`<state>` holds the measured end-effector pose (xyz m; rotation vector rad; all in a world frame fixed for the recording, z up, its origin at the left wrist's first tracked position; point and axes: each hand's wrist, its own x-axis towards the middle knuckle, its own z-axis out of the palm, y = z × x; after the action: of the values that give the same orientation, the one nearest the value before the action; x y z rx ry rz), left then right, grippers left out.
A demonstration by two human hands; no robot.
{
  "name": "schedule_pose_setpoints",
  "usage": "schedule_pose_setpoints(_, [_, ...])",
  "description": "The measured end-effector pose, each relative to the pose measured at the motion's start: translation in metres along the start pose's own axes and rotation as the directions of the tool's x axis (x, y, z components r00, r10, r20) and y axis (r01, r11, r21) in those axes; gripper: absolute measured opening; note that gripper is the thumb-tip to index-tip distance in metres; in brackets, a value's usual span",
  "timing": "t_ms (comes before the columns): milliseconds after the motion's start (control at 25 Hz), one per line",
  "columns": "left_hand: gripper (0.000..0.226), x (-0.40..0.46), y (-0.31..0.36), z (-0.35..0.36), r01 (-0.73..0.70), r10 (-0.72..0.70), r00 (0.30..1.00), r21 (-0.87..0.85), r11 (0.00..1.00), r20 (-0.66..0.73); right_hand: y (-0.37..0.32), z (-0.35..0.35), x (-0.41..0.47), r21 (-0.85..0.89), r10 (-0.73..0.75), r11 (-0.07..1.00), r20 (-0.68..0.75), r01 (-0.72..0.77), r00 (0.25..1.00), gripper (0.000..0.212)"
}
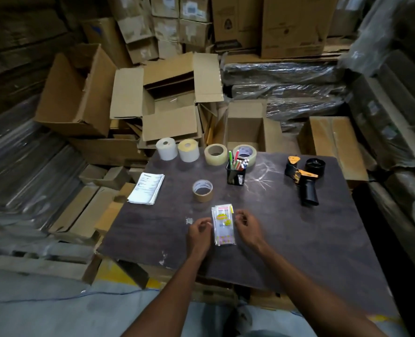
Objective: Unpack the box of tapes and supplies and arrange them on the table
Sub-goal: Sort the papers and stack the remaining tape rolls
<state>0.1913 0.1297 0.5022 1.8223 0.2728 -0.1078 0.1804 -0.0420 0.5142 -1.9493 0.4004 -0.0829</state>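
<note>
A clear plastic packet [223,224] with yellow stickers lies flat on the dark table [299,239], near its front middle. My left hand [198,231] sits at the packet's left edge and my right hand [247,225] at its right edge. Both have loosely curled fingers, and neither grips the packet. Behind the packet stands a brown tape roll [203,190]. Along the far edge are two white label rolls [167,148] [188,150] and two clear tape rolls [215,154] [245,152]. A black mesh pen holder [235,175] holds several pens.
A black and orange tape dispenser [301,177] lies at the table's far right. A stack of printed papers [146,188] overhangs the left edge. An open cardboard box [170,103] and several other boxes are piled behind the table, with wrapped pallets on both sides.
</note>
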Motion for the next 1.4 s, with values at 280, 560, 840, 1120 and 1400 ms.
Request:
schedule_pose_setpoints(280, [0.019, 0.070, -0.008, -0.020, 0.034, -0.034, 0.999, 0.003, 0.999, 0.003, 0.011, 0.034, 0.047, -0.073, 0.136, 0.988, 0.022, -0.134, 0.990, 0.025])
schedule_pose_setpoints(560, [0.027, 0.136, 0.004, -0.024, 0.028, -0.034, 0.997, 0.086, 0.996, 0.067, 0.018, 0.057, 0.055, -0.171, 0.329, 0.928, -0.039, -0.330, 0.944, 0.061])
schedule_pose_setpoints(840, [0.102, 0.186, 0.024, -0.017, -0.061, -0.023, 0.972, 0.348, 0.936, 0.233, 0.014, 0.074, 0.054, -0.091, 0.403, 0.905, -0.126, -0.415, 0.906, 0.052])
schedule_pose_setpoints(1120, [0.098, 0.209, 0.019, -0.008, -0.125, 0.002, 0.961, 0.431, 0.894, 0.276, 0.011, 0.076, 0.055, 0.212, 0.491, 0.862, -0.128, -0.459, 0.862, 0.036])
schedule_pose_setpoints(1400, [0.082, 0.204, 0.020, -0.017, -0.234, 0.141, 0.941, 0.291, 0.928, 0.307, -0.013, 0.075, 0.065, 0.411, 0.518, 0.808, -0.154, -0.423, 0.841, 0.026])
